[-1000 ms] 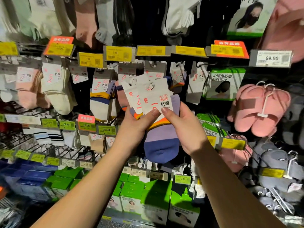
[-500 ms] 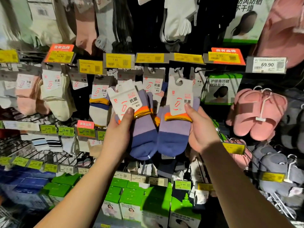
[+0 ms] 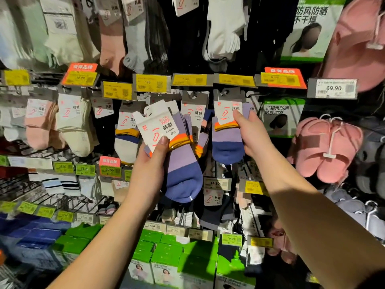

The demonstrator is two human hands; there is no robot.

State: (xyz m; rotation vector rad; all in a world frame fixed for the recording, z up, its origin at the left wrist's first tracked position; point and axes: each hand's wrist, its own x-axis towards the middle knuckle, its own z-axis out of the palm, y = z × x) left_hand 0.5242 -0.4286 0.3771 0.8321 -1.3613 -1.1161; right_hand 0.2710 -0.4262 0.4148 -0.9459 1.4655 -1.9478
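Right hand (image 3: pixel 253 135) pinches a pair of socks (image 3: pixel 227 147) by the cuff and the lower edge of its paper card (image 3: pixel 224 112), thumb in front and fingers curled behind, holding it up against the rack just under a metal hook (image 3: pixel 224 93). Left hand (image 3: pixel 149 165) grips a bundle of socks (image 3: pixel 183 172) of the same purple and blue kind, thumb pressed on the front label (image 3: pixel 155 125) and fingers wrapped round the back, out in front of the rack and lower left of the other pair. The pair at the rack hangs nearly upright, its long axis running top to bottom with card up and blue toe down. The bundle leans, labels tipped up to the left and toes pointing down to the right. I cannot tell whether the card's hole is already over the hook, as that spot is dim and partly covered. If it is not, letting go would likely drop the pair onto the goods below, and a crooked push could tear the card. The bundle is fanned out, so a slack thumb might let one pair slide free. Yellow price tags (image 3: pixel 235 80) run above the hook, pink slippers (image 3: pixel 325 149) hang to the right, and green boxes (image 3: pixel 166 253) sit beneath.
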